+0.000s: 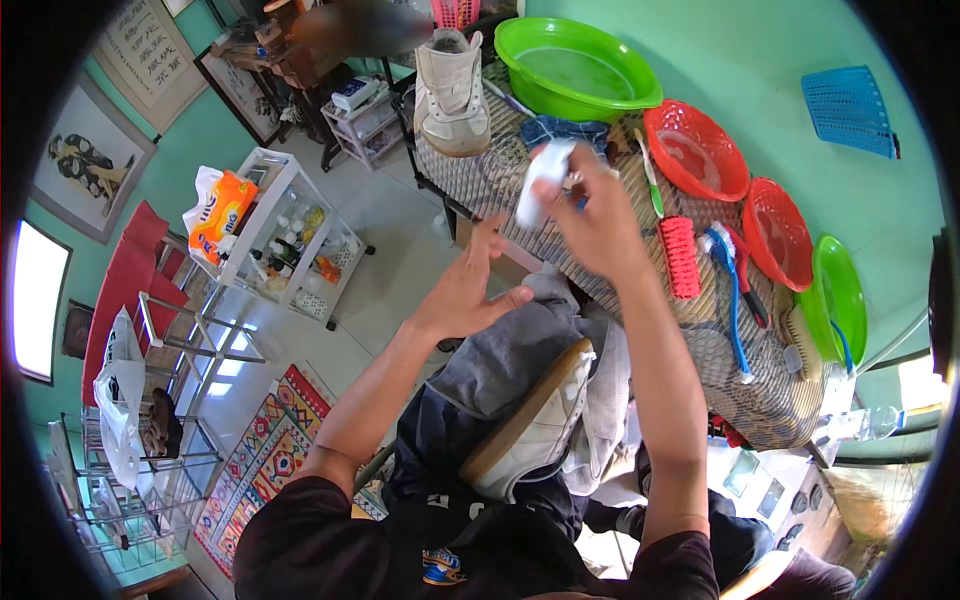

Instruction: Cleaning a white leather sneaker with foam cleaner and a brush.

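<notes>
My right hand (592, 210) holds a blurred white object (546, 180), perhaps a small bottle or tube, above the edge of the patterned table. To its left, my left hand (469, 289) is empty, with its fingers spread. On my lap, over a grey towel (491, 352), a white shoe (532, 435) lies on its side, its brown sole facing left. White foam or cream sits on the shoe's toe end. The matching white high-top shoe (452, 97) stands at the table's far left end.
On the table (694, 352) are a green basin (577, 71), red bowls (697, 150), a green-handled toothbrush (649, 176), a red textured roll (680, 259), a blue brush (729, 292) and a wooden-backed brush (801, 345). A white trolley (255, 225) stands at left.
</notes>
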